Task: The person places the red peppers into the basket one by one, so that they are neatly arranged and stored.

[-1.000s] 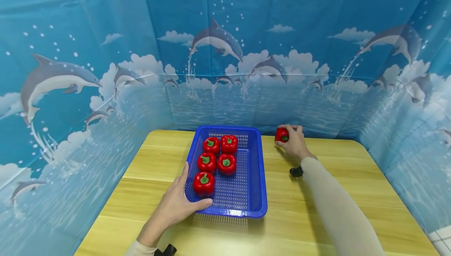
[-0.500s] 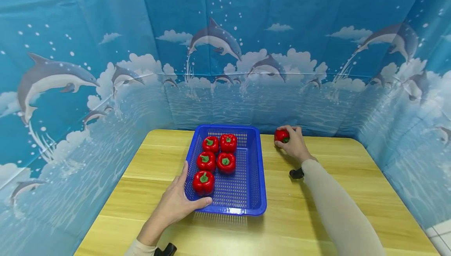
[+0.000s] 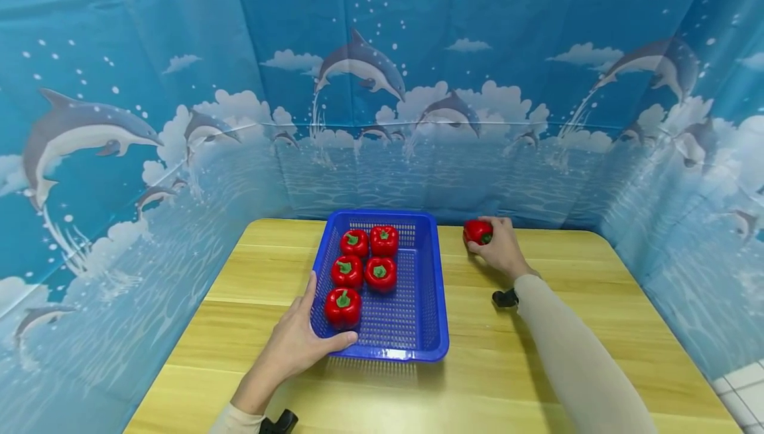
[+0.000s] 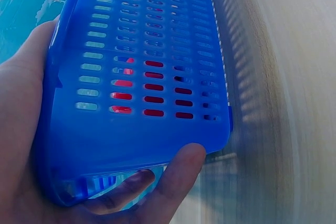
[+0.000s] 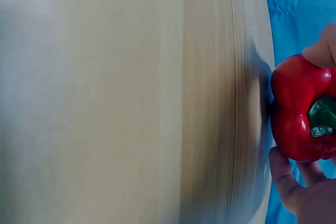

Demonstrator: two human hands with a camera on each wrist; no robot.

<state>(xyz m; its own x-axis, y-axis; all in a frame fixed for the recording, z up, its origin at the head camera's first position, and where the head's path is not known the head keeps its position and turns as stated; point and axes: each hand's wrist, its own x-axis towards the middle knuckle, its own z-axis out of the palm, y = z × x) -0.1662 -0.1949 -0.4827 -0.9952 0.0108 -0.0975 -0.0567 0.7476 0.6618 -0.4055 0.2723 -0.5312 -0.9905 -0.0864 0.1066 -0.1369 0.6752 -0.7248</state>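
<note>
A red bell pepper [image 3: 475, 229] with a green stem is at the table's back edge, right of the basket. My right hand [image 3: 500, 248] holds it between thumb and fingers; the right wrist view shows the pepper [image 5: 296, 111] close up, its stem turned toward the hand. My left hand [image 3: 297, 341] grips the near left corner of a blue plastic basket [image 3: 442, 288], thumb at the front rim and fingers along the left side. Several red bell peppers [image 3: 343, 308] sit stem up in the basket's left part. In the left wrist view red shows through the slots of the basket [image 4: 131, 145].
The basket stands on a yellow wooden table [image 3: 215, 321]. A blue dolphin-print curtain [image 3: 382, 175] rises behind the table and along both sides, close to the pepper in my right hand. White floor tiles [image 3: 743, 387] show at the lower right.
My right hand has shifted slightly on the pepper, and more of the pepper's red side shows now. The left hand keeps its place on the basket. The head view has drifted a little.
</note>
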